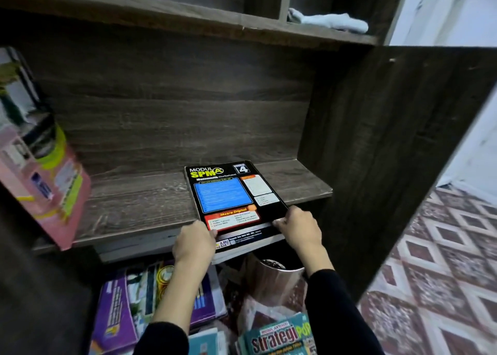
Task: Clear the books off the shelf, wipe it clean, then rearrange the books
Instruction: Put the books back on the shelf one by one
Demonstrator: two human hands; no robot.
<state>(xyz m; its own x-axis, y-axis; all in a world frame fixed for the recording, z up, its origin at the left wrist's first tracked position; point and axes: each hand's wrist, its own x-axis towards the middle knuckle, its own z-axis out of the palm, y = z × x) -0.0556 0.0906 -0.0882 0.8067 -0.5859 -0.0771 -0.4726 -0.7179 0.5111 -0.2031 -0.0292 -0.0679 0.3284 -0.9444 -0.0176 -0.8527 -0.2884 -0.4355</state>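
Dark wood-grain laminate makes up the shelf (134, 201), its board flat and matte. One glossy black book (228, 193), rectangular, with a blue panel and yellow lettering, lies flat on the right part of the board, its near edge hanging over the front lip. Two hands grasp it: the left hand (195, 243) curls round the near-left corner and the right hand (298, 228) pinches the near-right corner. One pink book (53, 188) leans tilted at the shelf's left end. One pale, crumpled cloth (328, 22) sits on the board above. Below, one purple book (118, 306) and one teal book (279, 336) lie in a loose pile whose full count cannot be told.
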